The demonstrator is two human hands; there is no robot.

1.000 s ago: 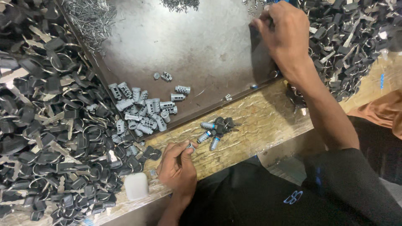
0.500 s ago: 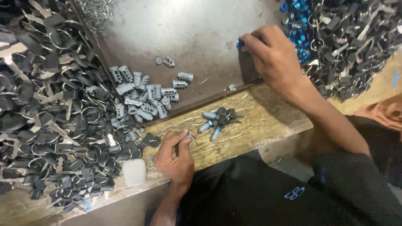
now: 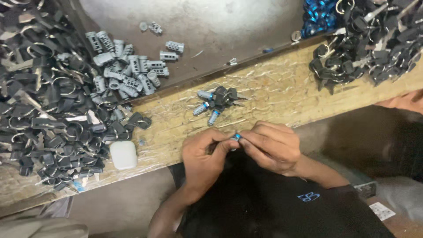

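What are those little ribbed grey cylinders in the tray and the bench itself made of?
The ribbed grey cylinders look like cast metal: a dull silvery sheen, though painted plastic is possible. The pale bench top looks like bare wood, its grain showing, seemingly under crinkled clear film.

I have a single view, from the camera worn on the head, looking steeply down at the wooden bench edge (image 3: 282, 94). It sits close: the bench runs slantwise across the middle of the frame, rising to the right. Beyond the bench, at the top, lies the grey metal tray (image 3: 220, 22). On the near side of the bench, at the bottom, the frame takes in the person's lap and both forearms. No second view overlaps it.
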